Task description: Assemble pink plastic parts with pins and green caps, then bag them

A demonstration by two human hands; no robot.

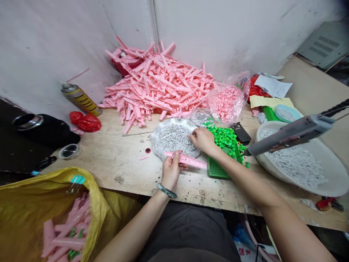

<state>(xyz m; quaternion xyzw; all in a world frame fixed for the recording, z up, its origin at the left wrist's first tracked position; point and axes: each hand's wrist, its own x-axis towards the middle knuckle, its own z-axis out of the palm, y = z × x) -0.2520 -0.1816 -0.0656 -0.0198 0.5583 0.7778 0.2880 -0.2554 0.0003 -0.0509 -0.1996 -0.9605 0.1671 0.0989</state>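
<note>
We look down on a wide wood-grain tabletop (131, 149), scuffed and dark-spotted along its front edge. At the lower left we see a yellow woven sack (21, 211), its creased mouth open around smooth pink tubes (68, 242). Toward the wall we find a tangled pile (163, 87) of long pink plastic parts, thin and ribbed. To the right we note a smooth oval white basin (338, 182) of pale slender pieces, with a grey cylindrical power tool (291, 134) slanting in front of it. Nearest us in the middle sits a rounded tray (156, 142) with a crinkled silvery lining, full of small grey pieces (176, 136), and just beside it a green mesh basket (215, 165) under a glossy heap of green pieces (225, 136). Our right hand (203, 140) hangs over the tray's right side, fingers bent down at the grey pieces; we cannot tell whether it pinches one. Our left hand (172, 167) is closed on one end of a pink shell (195, 162), thumb above and fingers beneath; this narrow, tapering, trough-like plastic piece points rightward from the grip, before the tray. Round that wrist we see a smooth, mottled green bangle (167, 190).
</note>
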